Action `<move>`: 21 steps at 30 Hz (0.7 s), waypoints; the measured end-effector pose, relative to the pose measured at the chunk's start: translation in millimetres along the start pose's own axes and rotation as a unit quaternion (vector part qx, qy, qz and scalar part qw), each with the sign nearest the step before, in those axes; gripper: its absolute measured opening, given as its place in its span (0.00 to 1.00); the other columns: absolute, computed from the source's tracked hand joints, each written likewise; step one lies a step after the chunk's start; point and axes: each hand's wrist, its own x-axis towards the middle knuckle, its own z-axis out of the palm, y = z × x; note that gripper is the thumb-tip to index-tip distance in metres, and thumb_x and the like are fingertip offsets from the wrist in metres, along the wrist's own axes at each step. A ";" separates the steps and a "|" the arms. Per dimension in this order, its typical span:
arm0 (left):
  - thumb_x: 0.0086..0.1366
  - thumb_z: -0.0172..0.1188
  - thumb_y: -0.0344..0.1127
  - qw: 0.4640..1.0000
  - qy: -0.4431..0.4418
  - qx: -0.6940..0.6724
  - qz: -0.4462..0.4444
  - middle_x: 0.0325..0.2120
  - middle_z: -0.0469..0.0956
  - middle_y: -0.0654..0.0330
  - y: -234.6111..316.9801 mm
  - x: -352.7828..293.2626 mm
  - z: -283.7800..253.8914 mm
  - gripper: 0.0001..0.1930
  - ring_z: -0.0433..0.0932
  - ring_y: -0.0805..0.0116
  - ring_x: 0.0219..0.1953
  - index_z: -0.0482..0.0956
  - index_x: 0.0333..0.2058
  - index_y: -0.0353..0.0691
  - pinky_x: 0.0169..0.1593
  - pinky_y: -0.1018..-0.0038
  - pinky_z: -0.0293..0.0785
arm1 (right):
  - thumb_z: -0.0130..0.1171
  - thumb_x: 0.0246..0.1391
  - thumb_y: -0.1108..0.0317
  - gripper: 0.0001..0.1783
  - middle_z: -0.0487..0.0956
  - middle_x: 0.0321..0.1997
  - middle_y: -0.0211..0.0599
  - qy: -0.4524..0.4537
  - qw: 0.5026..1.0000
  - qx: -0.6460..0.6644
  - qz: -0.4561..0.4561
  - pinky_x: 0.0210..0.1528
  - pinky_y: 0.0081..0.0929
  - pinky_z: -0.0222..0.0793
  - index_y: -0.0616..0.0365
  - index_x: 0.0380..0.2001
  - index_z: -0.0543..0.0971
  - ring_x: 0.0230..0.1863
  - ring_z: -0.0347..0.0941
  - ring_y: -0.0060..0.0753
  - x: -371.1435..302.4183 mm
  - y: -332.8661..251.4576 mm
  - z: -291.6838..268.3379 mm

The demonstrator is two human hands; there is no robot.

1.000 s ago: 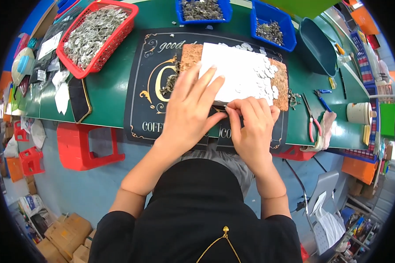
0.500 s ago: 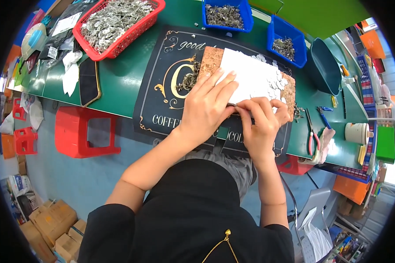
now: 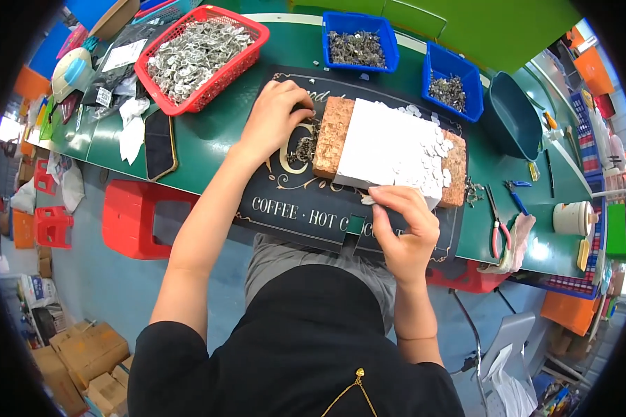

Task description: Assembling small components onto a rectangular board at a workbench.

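Note:
My right hand (image 3: 409,226) pinches a small whitish flat piece (image 3: 367,199) between thumb and index finger, just off the near edge of a brown cork block (image 3: 335,132). A white sheet (image 3: 379,142) covers the block's middle. Many small white pieces (image 3: 435,149) lie on the sheet's right part. My left hand (image 3: 277,115) is left of the block, fingers curled, the tips beside a small pile of dark metal parts (image 3: 303,149). Whether anything sits between those fingertips cannot be made out. A dark printed mat (image 3: 285,201) lies beneath.
A red basket (image 3: 261,43) of silvery-white pieces stands at the far left, near a phone (image 3: 161,146). Two blue bins, one left (image 3: 362,64) and one right (image 3: 469,104), hold metal parts. To the right are a dark green tub (image 3: 515,118), pliers (image 3: 497,226) and a white roll (image 3: 570,218).
My left hand has left the sheet and moved left to the metal parts pile. My right hand has drawn back slightly toward me, with the whitish piece showing in its pinch.

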 end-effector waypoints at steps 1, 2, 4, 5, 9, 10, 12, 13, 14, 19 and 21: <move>0.54 0.63 0.29 1.000 -0.007 0.000 0.005 0.31 0.77 0.60 1.3 0.0 -0.8 0.06 0.72 0.57 0.39 0.80 0.32 0.38 0.46 0.67 0.69 | 0.61 0.41 0.85 0.14 0.82 0.35 0.42 -0.006 0.999 0.038 0.004 0.43 0.23 0.72 0.66 0.36 0.80 0.40 0.77 0.32 0.1 1.3 -0.3; 0.55 0.63 0.29 1.000 0.015 -0.014 -0.017 0.31 0.78 0.59 5.4 -3.2 -3.3 0.05 0.74 0.58 0.38 0.80 0.32 0.38 0.44 0.68 0.70 | 0.61 0.41 0.85 0.14 0.82 0.35 0.42 0.002 0.999 0.039 0.009 0.43 0.23 0.72 0.66 0.36 0.80 0.40 0.77 0.32 0.3 0.2 -0.5; 0.59 0.62 0.27 0.996 0.048 -0.053 -0.049 0.32 0.81 0.58 17.6 -10.8 -10.4 0.04 0.80 0.64 0.35 0.80 0.33 0.35 0.40 0.74 0.74 | 0.61 0.45 0.85 0.11 0.82 0.39 0.45 -0.060 0.972 0.170 0.153 0.42 0.19 0.73 0.67 0.35 0.80 0.41 0.77 0.27 1.2 -4.7 0.0; 0.59 0.62 0.27 0.997 0.034 -0.053 -0.038 0.32 0.81 0.58 30.5 -16.0 -16.6 0.04 0.80 0.64 0.35 0.80 0.33 0.35 0.40 0.74 0.74 | 0.61 0.45 0.85 0.11 0.82 0.39 0.45 -0.044 0.971 0.173 0.160 0.42 0.19 0.73 0.67 0.35 0.80 0.41 0.77 0.27 1.5 -4.6 3.1; 0.59 0.63 0.22 0.856 0.045 -0.484 -0.178 0.36 0.82 0.55 78.9 -56.3 -26.0 0.06 0.80 0.73 0.38 0.78 0.36 0.31 0.43 0.79 0.76 | 0.60 0.49 0.85 0.09 0.77 0.44 0.42 0.019 0.916 0.340 0.214 0.38 0.16 0.73 0.66 0.34 0.80 0.36 0.75 0.24 3.6 -2.7 17.9; 0.57 0.64 0.20 0.827 0.056 -0.542 -0.138 0.36 0.81 0.52 89.6 -60.0 -23.7 0.09 0.80 0.70 0.39 0.77 0.38 0.31 0.44 0.78 0.76 | 0.60 0.50 0.84 0.07 0.77 0.42 0.41 0.037 0.907 0.360 0.215 0.36 0.16 0.71 0.65 0.34 0.80 0.35 0.75 0.24 3.7 0.2 19.6; 0.56 0.64 0.18 0.804 0.077 -0.574 -0.134 0.35 0.80 0.51 104.1 -70.7 -19.2 0.09 0.81 0.66 0.39 0.76 0.36 0.30 0.45 0.75 0.77 | 0.60 0.51 0.82 0.06 0.77 0.41 0.40 0.054 0.896 0.382 0.219 0.33 0.16 0.70 0.65 0.34 0.80 0.33 0.74 0.24 2.3 -0.8 23.0; 0.56 0.64 0.18 0.803 0.089 -0.573 -0.137 0.34 0.80 0.51 109.7 -72.7 -17.1 0.09 0.81 0.64 0.39 0.75 0.35 0.31 0.45 0.74 0.77 | 0.60 0.52 0.81 0.06 0.77 0.39 0.39 0.063 0.876 0.410 0.245 0.32 0.16 0.69 0.65 0.35 0.80 0.33 0.74 0.24 2.7 -4.8 24.8; 0.56 0.63 0.18 0.834 0.108 -0.532 -0.095 0.34 0.79 0.52 110.4 -74.3 -12.8 0.09 0.81 0.65 0.38 0.75 0.36 0.30 0.44 0.75 0.78 | 0.60 0.53 0.80 0.05 0.77 0.37 0.38 0.072 0.855 0.437 0.270 0.30 0.17 0.68 0.65 0.35 0.80 0.32 0.74 0.24 2.5 -7.2 25.8; 0.56 0.64 0.17 0.880 0.133 -0.452 -0.055 0.34 0.80 0.50 121.2 -77.7 -7.2 0.09 0.80 0.67 0.38 0.78 0.36 0.26 0.43 0.75 0.77 | 0.60 0.53 0.79 0.05 0.77 0.35 0.38 0.100 0.884 0.395 0.228 0.32 0.17 0.68 0.65 0.35 0.80 0.32 0.73 0.23 -4.1 -4.7 28.6; 0.58 0.62 0.19 0.832 0.137 -0.516 -0.150 0.33 0.81 0.50 133.5 -75.3 -9.1 0.11 0.81 0.67 0.37 0.75 0.41 0.26 0.43 0.76 0.77 | 0.60 0.53 0.79 0.05 0.77 0.36 0.38 0.109 0.896 0.377 0.208 0.32 0.17 0.68 0.65 0.35 0.80 0.33 0.73 0.22 -4.3 -4.1 28.7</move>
